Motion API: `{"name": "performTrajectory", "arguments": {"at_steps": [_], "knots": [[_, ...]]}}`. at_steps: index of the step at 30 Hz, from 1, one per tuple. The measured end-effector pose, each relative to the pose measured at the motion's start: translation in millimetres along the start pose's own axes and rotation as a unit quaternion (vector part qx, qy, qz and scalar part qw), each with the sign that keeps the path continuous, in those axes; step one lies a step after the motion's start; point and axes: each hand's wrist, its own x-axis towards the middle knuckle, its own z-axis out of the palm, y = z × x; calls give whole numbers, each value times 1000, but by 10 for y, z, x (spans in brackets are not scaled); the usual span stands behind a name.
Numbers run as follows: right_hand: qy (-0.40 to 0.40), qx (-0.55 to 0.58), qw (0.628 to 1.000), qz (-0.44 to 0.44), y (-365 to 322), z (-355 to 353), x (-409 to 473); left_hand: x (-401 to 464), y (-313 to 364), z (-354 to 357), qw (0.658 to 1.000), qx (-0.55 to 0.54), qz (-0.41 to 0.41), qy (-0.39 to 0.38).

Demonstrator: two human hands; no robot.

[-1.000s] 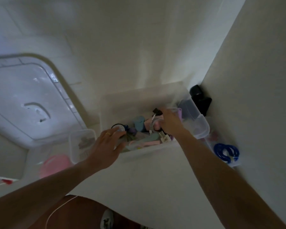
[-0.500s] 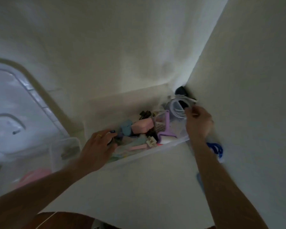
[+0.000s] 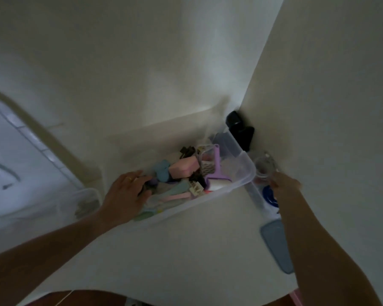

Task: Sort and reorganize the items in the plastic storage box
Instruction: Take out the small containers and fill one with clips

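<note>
Left hand [image 3: 125,195]: fingers spread nearly flat, pressing on clutter at the 9 o'clock end of the plastic storage box [image 3: 241,182]; it grips nothing. Right hand [image 3: 284,182]: outside the box at 3 o'clock, blurred; whether it holds the coiled cable [image 3: 264,167] cannot be told. Risks: lint roller [image 3: 217,173] and pink case [image 3: 185,168] are heaped loosely; pressing harder may shift them. Cable could snag on the rim.

Both forearms are bare, with no sleeves showing. The left hand [image 3: 126,195] wears a thin gold ring [image 3: 130,179] on one finger.
</note>
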Motion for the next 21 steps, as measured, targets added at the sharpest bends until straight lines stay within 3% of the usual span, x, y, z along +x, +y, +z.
{"name": "performTrajectory", "arguments": {"at_steps": [3,4,5,7,9,11,13,15,21], "knots": [[123,-27,981,-144,-228,289,-134,19,-97,21,1000,-1,-20,-21],[116,-84,965,-218,-296,463,-217,22,-140,34,999,-1,-28,-32],[60,-166,949,-262,-310,666,-343,25,-171,43,999,4,-31,-39],[-112,-313,913,-236,-244,1139,-585,17,-214,50,999,17,-25,-41],[-249,-374,880,-157,-45,1572,-709,-10,-238,35,999,25,-20,-26],[-247,-415,868,-115,245,1941,-667,-55,-290,7,999,25,-29,-13],[-201,-460,856,-121,379,2137,-679,-105,-365,-13,999,22,-40,0],[-215,-492,832,-136,427,2245,-685,-155,-424,-27,998,35,-47,-3],[-191,-469,857,-96,557,2285,-463,-287,-534,-71,999,39,-18,-4]]}}
